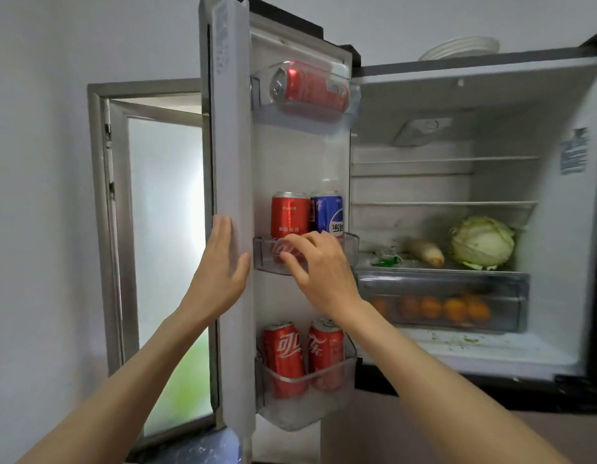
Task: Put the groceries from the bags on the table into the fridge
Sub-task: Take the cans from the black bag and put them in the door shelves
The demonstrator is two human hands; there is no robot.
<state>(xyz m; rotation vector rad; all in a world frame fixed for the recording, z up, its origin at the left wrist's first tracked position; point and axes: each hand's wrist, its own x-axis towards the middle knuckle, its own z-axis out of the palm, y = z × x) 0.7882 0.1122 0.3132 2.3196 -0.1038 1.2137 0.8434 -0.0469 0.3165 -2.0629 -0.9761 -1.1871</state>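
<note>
head view: our right hand (319, 262) lies loose-fingered on the upright red can (289, 218) at the middle door shelf (352, 244) front edge; left hand (220, 262) flat on the door edge (232, 162)

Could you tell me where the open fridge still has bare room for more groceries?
The two wire shelves above the pale green cabbage are bare. The top door bin has a gap right of the lying red can. Crowded: the middle door bin at the right hand, the lower bin, the orange-filled drawer.
</note>
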